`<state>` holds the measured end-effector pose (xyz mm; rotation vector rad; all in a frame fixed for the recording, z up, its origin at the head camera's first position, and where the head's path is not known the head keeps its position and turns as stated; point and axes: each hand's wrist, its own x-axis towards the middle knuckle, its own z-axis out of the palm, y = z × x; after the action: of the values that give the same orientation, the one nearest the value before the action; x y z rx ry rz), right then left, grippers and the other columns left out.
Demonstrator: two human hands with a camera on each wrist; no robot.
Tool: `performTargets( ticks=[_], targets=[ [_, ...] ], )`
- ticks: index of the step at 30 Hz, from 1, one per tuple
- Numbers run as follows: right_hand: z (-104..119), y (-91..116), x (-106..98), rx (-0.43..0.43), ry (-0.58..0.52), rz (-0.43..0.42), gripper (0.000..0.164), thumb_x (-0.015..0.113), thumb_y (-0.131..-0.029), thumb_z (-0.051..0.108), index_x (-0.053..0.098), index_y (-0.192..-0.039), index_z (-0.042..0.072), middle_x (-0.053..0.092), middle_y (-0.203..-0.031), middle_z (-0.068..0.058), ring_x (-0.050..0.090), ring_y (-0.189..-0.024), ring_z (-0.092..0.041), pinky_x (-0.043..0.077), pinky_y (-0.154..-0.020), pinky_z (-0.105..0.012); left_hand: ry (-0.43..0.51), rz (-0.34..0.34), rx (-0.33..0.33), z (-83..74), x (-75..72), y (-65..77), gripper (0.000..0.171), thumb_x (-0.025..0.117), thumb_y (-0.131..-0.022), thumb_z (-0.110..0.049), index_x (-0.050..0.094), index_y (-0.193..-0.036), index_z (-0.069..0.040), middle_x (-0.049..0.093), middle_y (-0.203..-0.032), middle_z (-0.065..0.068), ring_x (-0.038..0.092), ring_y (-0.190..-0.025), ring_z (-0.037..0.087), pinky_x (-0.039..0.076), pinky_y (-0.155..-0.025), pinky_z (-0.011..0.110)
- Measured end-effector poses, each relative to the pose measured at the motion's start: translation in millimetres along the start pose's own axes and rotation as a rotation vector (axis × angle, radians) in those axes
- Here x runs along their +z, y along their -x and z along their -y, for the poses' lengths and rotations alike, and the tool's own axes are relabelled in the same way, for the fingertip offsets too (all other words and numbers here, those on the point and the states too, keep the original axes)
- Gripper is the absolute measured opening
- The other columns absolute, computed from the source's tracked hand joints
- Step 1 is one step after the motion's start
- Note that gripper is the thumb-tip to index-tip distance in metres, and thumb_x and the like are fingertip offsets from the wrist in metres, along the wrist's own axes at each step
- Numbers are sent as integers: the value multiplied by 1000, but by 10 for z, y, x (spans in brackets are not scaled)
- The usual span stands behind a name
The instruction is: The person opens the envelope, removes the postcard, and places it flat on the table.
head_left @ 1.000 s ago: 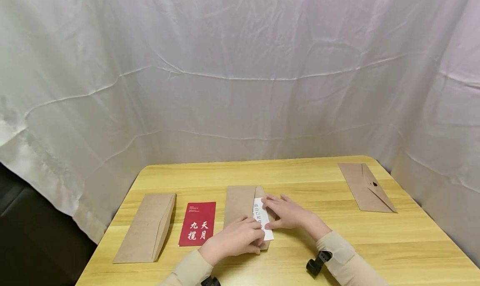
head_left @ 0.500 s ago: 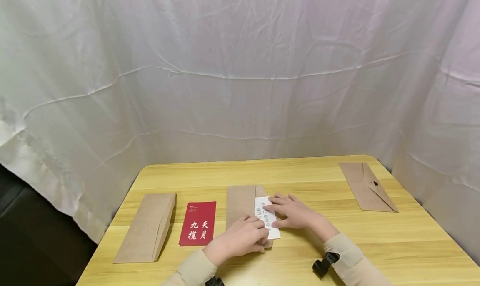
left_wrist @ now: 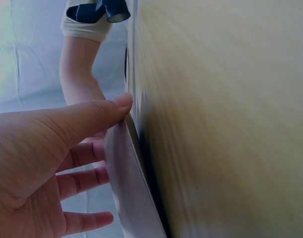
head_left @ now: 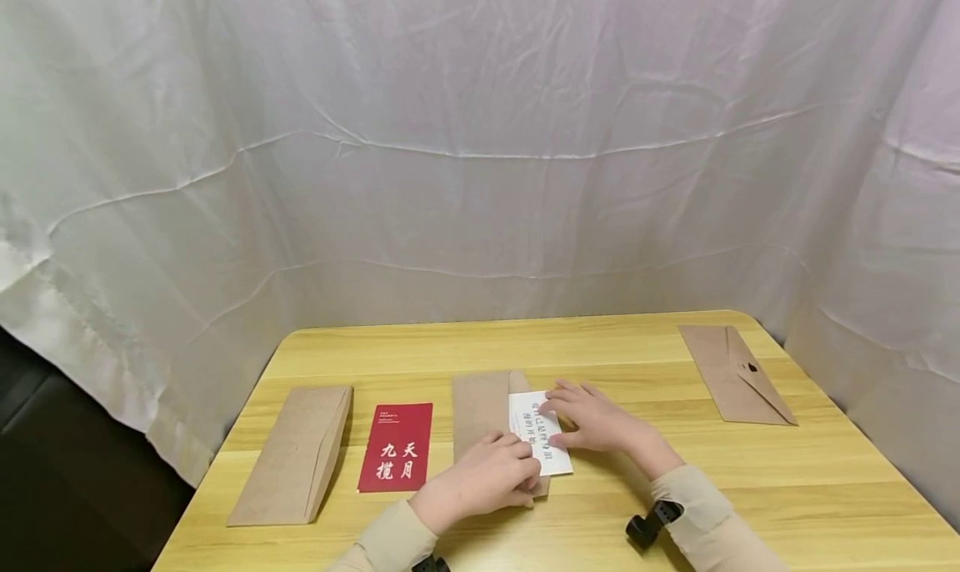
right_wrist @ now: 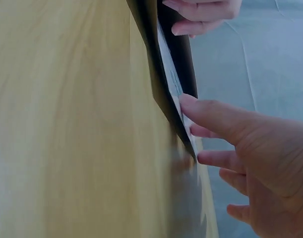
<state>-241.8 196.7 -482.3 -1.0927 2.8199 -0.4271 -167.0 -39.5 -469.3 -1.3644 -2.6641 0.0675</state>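
Observation:
A brown paper envelope [head_left: 480, 413] lies mid-table. A white card [head_left: 531, 432] with dark writing sticks out of its right-hand opening; the card's left part is hidden inside. My left hand [head_left: 483, 479] holds the envelope near its front edge, thumb at the edge in the left wrist view, fingers over the top. My right hand [head_left: 600, 422] holds the card's right side with thumb and fingertips. In the right wrist view the white card [right_wrist: 167, 59] shows as a thin strip within the dark open mouth of the envelope, my right thumb touching its face.
Left of the hands lies a red card [head_left: 395, 449] with white characters. Farther left rests another brown envelope [head_left: 288, 455], its side flap raised. A third envelope [head_left: 735, 374] with a small dark mark lies at the back right. White cloth [head_left: 480, 205] hangs behind the table.
My right hand has moved right, and the white card has slid farther out of the envelope. My left hand stays on the envelope, shifted slightly right.

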Motion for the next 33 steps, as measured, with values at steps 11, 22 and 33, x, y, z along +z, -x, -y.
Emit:
performTargets(
  ticks=[11, 22, 33],
  targets=[
    [66, -211, 87, 54, 50, -113, 61, 64, -92, 42, 50, -140, 7, 48, -141, -21, 44, -133, -40, 33, -111, -61, -14, -28, 21, -20, -26, 7, 27, 70, -80, -54, 57, -83, -30, 53, -87, -17, 55, -94, 4, 49, -95, 31],
    [115, -291, 100, 122, 77, -133, 64, 63, -93, 41, 49, -140, 0, 56, -120, -14, 53, -109, -27, 45, -98, -49, -15, -15, 26, -18, 4, 10, 27, 69, -81, -55, 57, -83, -32, 53, -87, -18, 54, -93, 3, 48, -96, 31],
    [84, -268, 108, 137, 137, -194, 60, 69, -89, 38, 55, -131, -4, 51, -109, -12, 46, -100, -25, 44, -90, -43, -26, -26, 27, -27, 6, 8, 27, 69, -81, -54, 56, -83, -31, 53, -87, -17, 55, -95, 4, 49, -96, 32]
  ],
)
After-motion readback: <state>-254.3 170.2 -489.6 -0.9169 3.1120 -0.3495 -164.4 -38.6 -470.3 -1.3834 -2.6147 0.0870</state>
